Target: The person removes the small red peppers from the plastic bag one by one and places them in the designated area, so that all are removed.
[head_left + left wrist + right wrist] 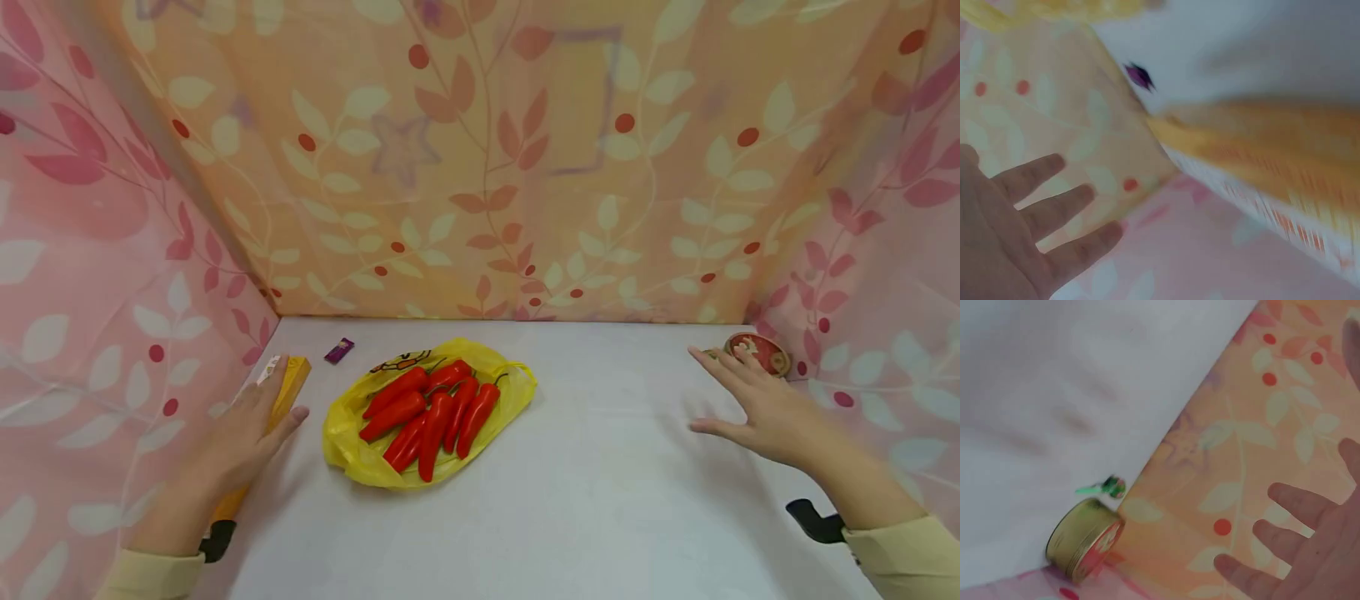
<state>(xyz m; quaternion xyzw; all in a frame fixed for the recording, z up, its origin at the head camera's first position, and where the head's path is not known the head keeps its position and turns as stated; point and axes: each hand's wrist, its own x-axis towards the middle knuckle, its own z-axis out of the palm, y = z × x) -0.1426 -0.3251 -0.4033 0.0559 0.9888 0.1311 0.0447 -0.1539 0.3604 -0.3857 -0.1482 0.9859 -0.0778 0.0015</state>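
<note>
My left hand (243,433) is held over a long orange-and-white box (294,383) at the left side, fingers spread. In the left wrist view a gap shows between the fingers and the box (1260,162). On the right, my right hand (768,412) hovers with spread fingers, holding nothing. Near its fingertips lies a round gold tin (1085,540) with a red decorated face, tipped on its side. Beside the tin is a small green item (1113,486) with a thin stick. Several red chili peppers (437,425) lie on a yellow plastic bag (341,433) between the hands.
A small purple wrapped packet (339,350) lies behind the box, left of the bag. Leaf-patterned cloth walls (480,167) enclose the white tabletop (600,500) at the back and both sides.
</note>
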